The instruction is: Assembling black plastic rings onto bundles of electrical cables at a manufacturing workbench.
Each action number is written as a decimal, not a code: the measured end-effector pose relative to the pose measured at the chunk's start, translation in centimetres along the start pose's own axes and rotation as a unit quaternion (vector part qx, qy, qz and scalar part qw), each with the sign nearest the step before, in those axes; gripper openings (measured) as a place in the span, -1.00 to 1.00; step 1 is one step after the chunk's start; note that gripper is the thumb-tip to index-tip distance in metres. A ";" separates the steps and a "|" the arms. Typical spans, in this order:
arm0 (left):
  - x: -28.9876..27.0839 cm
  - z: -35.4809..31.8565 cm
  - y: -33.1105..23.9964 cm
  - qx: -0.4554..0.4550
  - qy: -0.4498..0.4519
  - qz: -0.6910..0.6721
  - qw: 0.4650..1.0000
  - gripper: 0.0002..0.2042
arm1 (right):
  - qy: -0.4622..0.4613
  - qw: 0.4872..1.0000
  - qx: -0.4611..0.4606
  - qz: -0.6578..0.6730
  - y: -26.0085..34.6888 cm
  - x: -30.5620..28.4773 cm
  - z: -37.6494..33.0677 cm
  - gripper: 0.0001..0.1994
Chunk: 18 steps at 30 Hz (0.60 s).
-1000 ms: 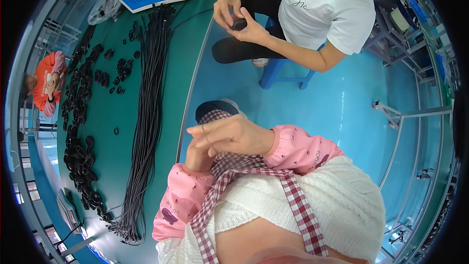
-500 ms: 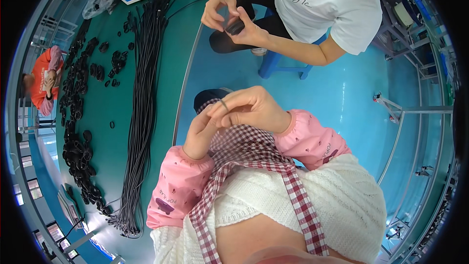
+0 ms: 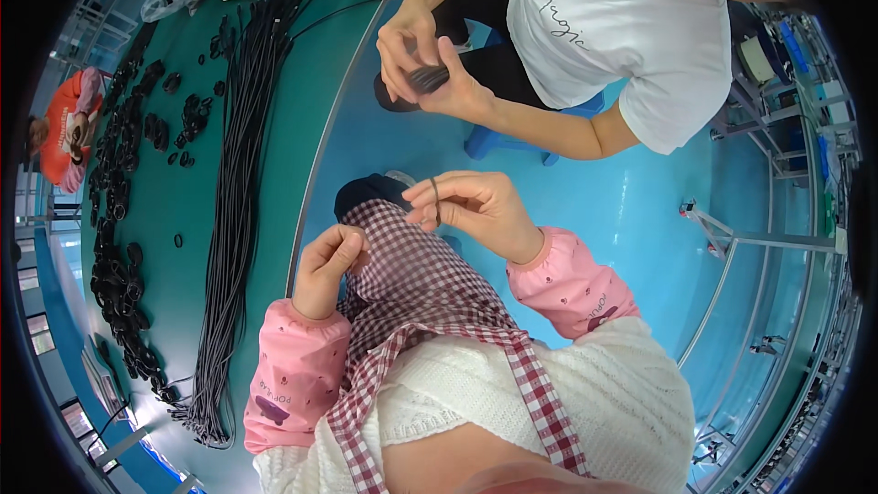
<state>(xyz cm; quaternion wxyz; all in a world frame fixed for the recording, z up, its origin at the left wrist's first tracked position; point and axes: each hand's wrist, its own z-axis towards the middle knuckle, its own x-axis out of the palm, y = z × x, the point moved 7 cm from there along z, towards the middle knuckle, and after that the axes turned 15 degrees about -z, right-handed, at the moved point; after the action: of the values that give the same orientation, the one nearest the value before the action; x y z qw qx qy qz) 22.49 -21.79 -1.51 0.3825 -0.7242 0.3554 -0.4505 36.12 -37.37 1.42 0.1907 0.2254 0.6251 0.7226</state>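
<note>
We record: one white T-shirt [image 3: 599,50], on a co-worker, dark flowing script across its front; one pink left sleeve [image 3: 294,370] and one pink right sleeve [image 3: 569,285], each with small dark capitals beside a purple figure; one orange top [image 3: 58,133], on a person at far left, pale lettering that we find blurred.

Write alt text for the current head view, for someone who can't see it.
A person's right hand has a thin dark band looped on its fingers, apart from the left hand. At left, a bundle of black cables lies on a green table. Across from them, a seated co-worker in white handles a dark item.
</note>
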 end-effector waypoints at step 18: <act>0.1 1.0 0.3 -0.025 -0.022 0.007 0.999 -0.78 | -0.012 0.993 0.062 -0.101 -2.1 0.3 0.2 -0.77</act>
<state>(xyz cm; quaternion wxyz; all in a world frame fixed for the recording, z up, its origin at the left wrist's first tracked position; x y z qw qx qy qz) 23.43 -21.72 -2.03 0.3751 -0.7409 0.3626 -0.4230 35.98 -36.74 -0.56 0.2559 0.1814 0.6860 0.6566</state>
